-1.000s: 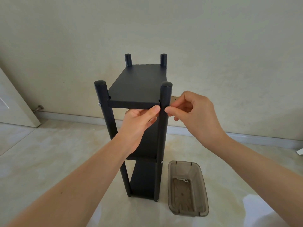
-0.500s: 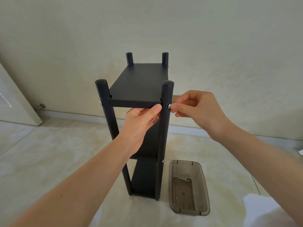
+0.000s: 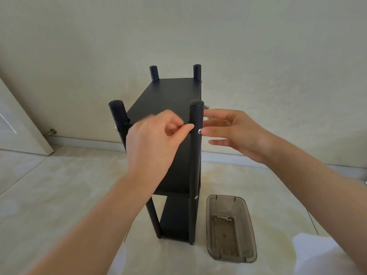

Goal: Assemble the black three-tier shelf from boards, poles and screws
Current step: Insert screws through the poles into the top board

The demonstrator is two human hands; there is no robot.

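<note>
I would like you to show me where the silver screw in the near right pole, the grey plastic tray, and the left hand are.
silver screw (image 3: 199, 131): head view, on its round head.
grey plastic tray (image 3: 250, 229): head view, on its right wall.
left hand (image 3: 153, 139): head view, on the back of the hand.

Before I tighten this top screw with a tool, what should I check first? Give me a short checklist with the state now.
1. Screw sits in the near right pole: ok.
2. Screw fully tight: cannot tell.
3. Shelf stands upright on the floor: ok.
4. Right hand free: ok, fingers open.
5. Left hand steadies the shelf: cannot tell, blurred.
6. Tool ready: small metal piece lies in the tray; type cannot tell.
</note>
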